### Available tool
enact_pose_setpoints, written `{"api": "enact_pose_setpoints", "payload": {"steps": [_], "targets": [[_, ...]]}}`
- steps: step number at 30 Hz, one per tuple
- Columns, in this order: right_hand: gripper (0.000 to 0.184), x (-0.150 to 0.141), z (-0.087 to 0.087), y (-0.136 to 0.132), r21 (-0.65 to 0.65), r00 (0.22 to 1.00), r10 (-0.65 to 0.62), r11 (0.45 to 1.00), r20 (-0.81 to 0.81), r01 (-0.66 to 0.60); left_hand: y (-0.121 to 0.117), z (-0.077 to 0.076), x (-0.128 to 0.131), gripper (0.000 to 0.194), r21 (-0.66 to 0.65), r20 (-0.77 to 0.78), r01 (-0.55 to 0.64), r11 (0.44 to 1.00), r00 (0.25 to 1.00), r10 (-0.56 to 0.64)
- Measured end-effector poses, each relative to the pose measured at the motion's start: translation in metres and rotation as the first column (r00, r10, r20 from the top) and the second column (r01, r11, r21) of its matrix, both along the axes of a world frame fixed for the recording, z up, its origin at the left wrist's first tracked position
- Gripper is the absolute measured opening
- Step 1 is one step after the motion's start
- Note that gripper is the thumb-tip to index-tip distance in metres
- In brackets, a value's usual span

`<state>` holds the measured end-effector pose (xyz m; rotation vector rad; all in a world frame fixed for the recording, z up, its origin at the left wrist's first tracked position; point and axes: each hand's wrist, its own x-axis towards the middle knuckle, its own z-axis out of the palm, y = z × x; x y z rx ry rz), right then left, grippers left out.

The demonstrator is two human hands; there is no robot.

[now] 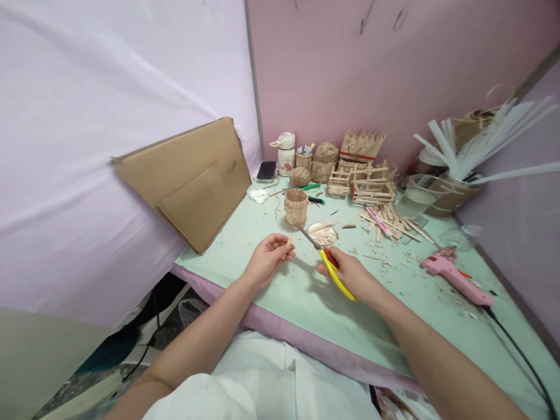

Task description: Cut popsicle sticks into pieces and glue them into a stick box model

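Over the front part of the table, my left hand (270,256) pinches a small piece of wooden stick (289,241) between thumb and fingers. My right hand (350,273) grips scissors (339,283) with yellow and red handles; their blades point away to the upper left, beyond the piece of stick and apart from it. Behind the blade tips stands a small round cup (296,207) made of wooden sticks. A shallow white dish (322,233) with cut wood bits lies just beyond the scissors.
Loose sticks (396,224) lie right of centre, with a pink glue gun (457,279) and its black cord at the right. Stick-built crates (371,185), twine balls (300,176), a white bottle (286,154) and a phone (266,170) line the back. Cardboard (205,186) leans at left.
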<state>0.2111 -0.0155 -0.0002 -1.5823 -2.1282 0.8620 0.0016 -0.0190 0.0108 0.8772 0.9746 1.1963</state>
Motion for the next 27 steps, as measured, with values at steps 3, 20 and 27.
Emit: {"api": "enact_pose_setpoints", "payload": {"steps": [3, 20, 27], "targets": [[0.031, -0.001, 0.002, -0.001, -0.003, 1.0, -0.004, 1.0, 0.013, 0.004, 0.0, -0.001, 0.001, 0.028, -0.009, 0.015, -0.006, 1.0, 1.0, 0.006], [0.029, -0.003, 0.006, -0.006, 0.002, 0.997, -0.002, 1.0, 0.075, 0.002, 0.002, 0.008, 0.015, 0.03, 0.028, -0.007, -0.104, 0.994, 0.994, 0.105], [0.03, -0.001, 0.018, -0.011, -0.11, 0.994, 0.026, 0.993, -0.102, -0.037, 0.012, 0.011, 0.029, 0.033, 0.033, -0.028, -0.112, 0.993, 0.993, 0.113]]}}
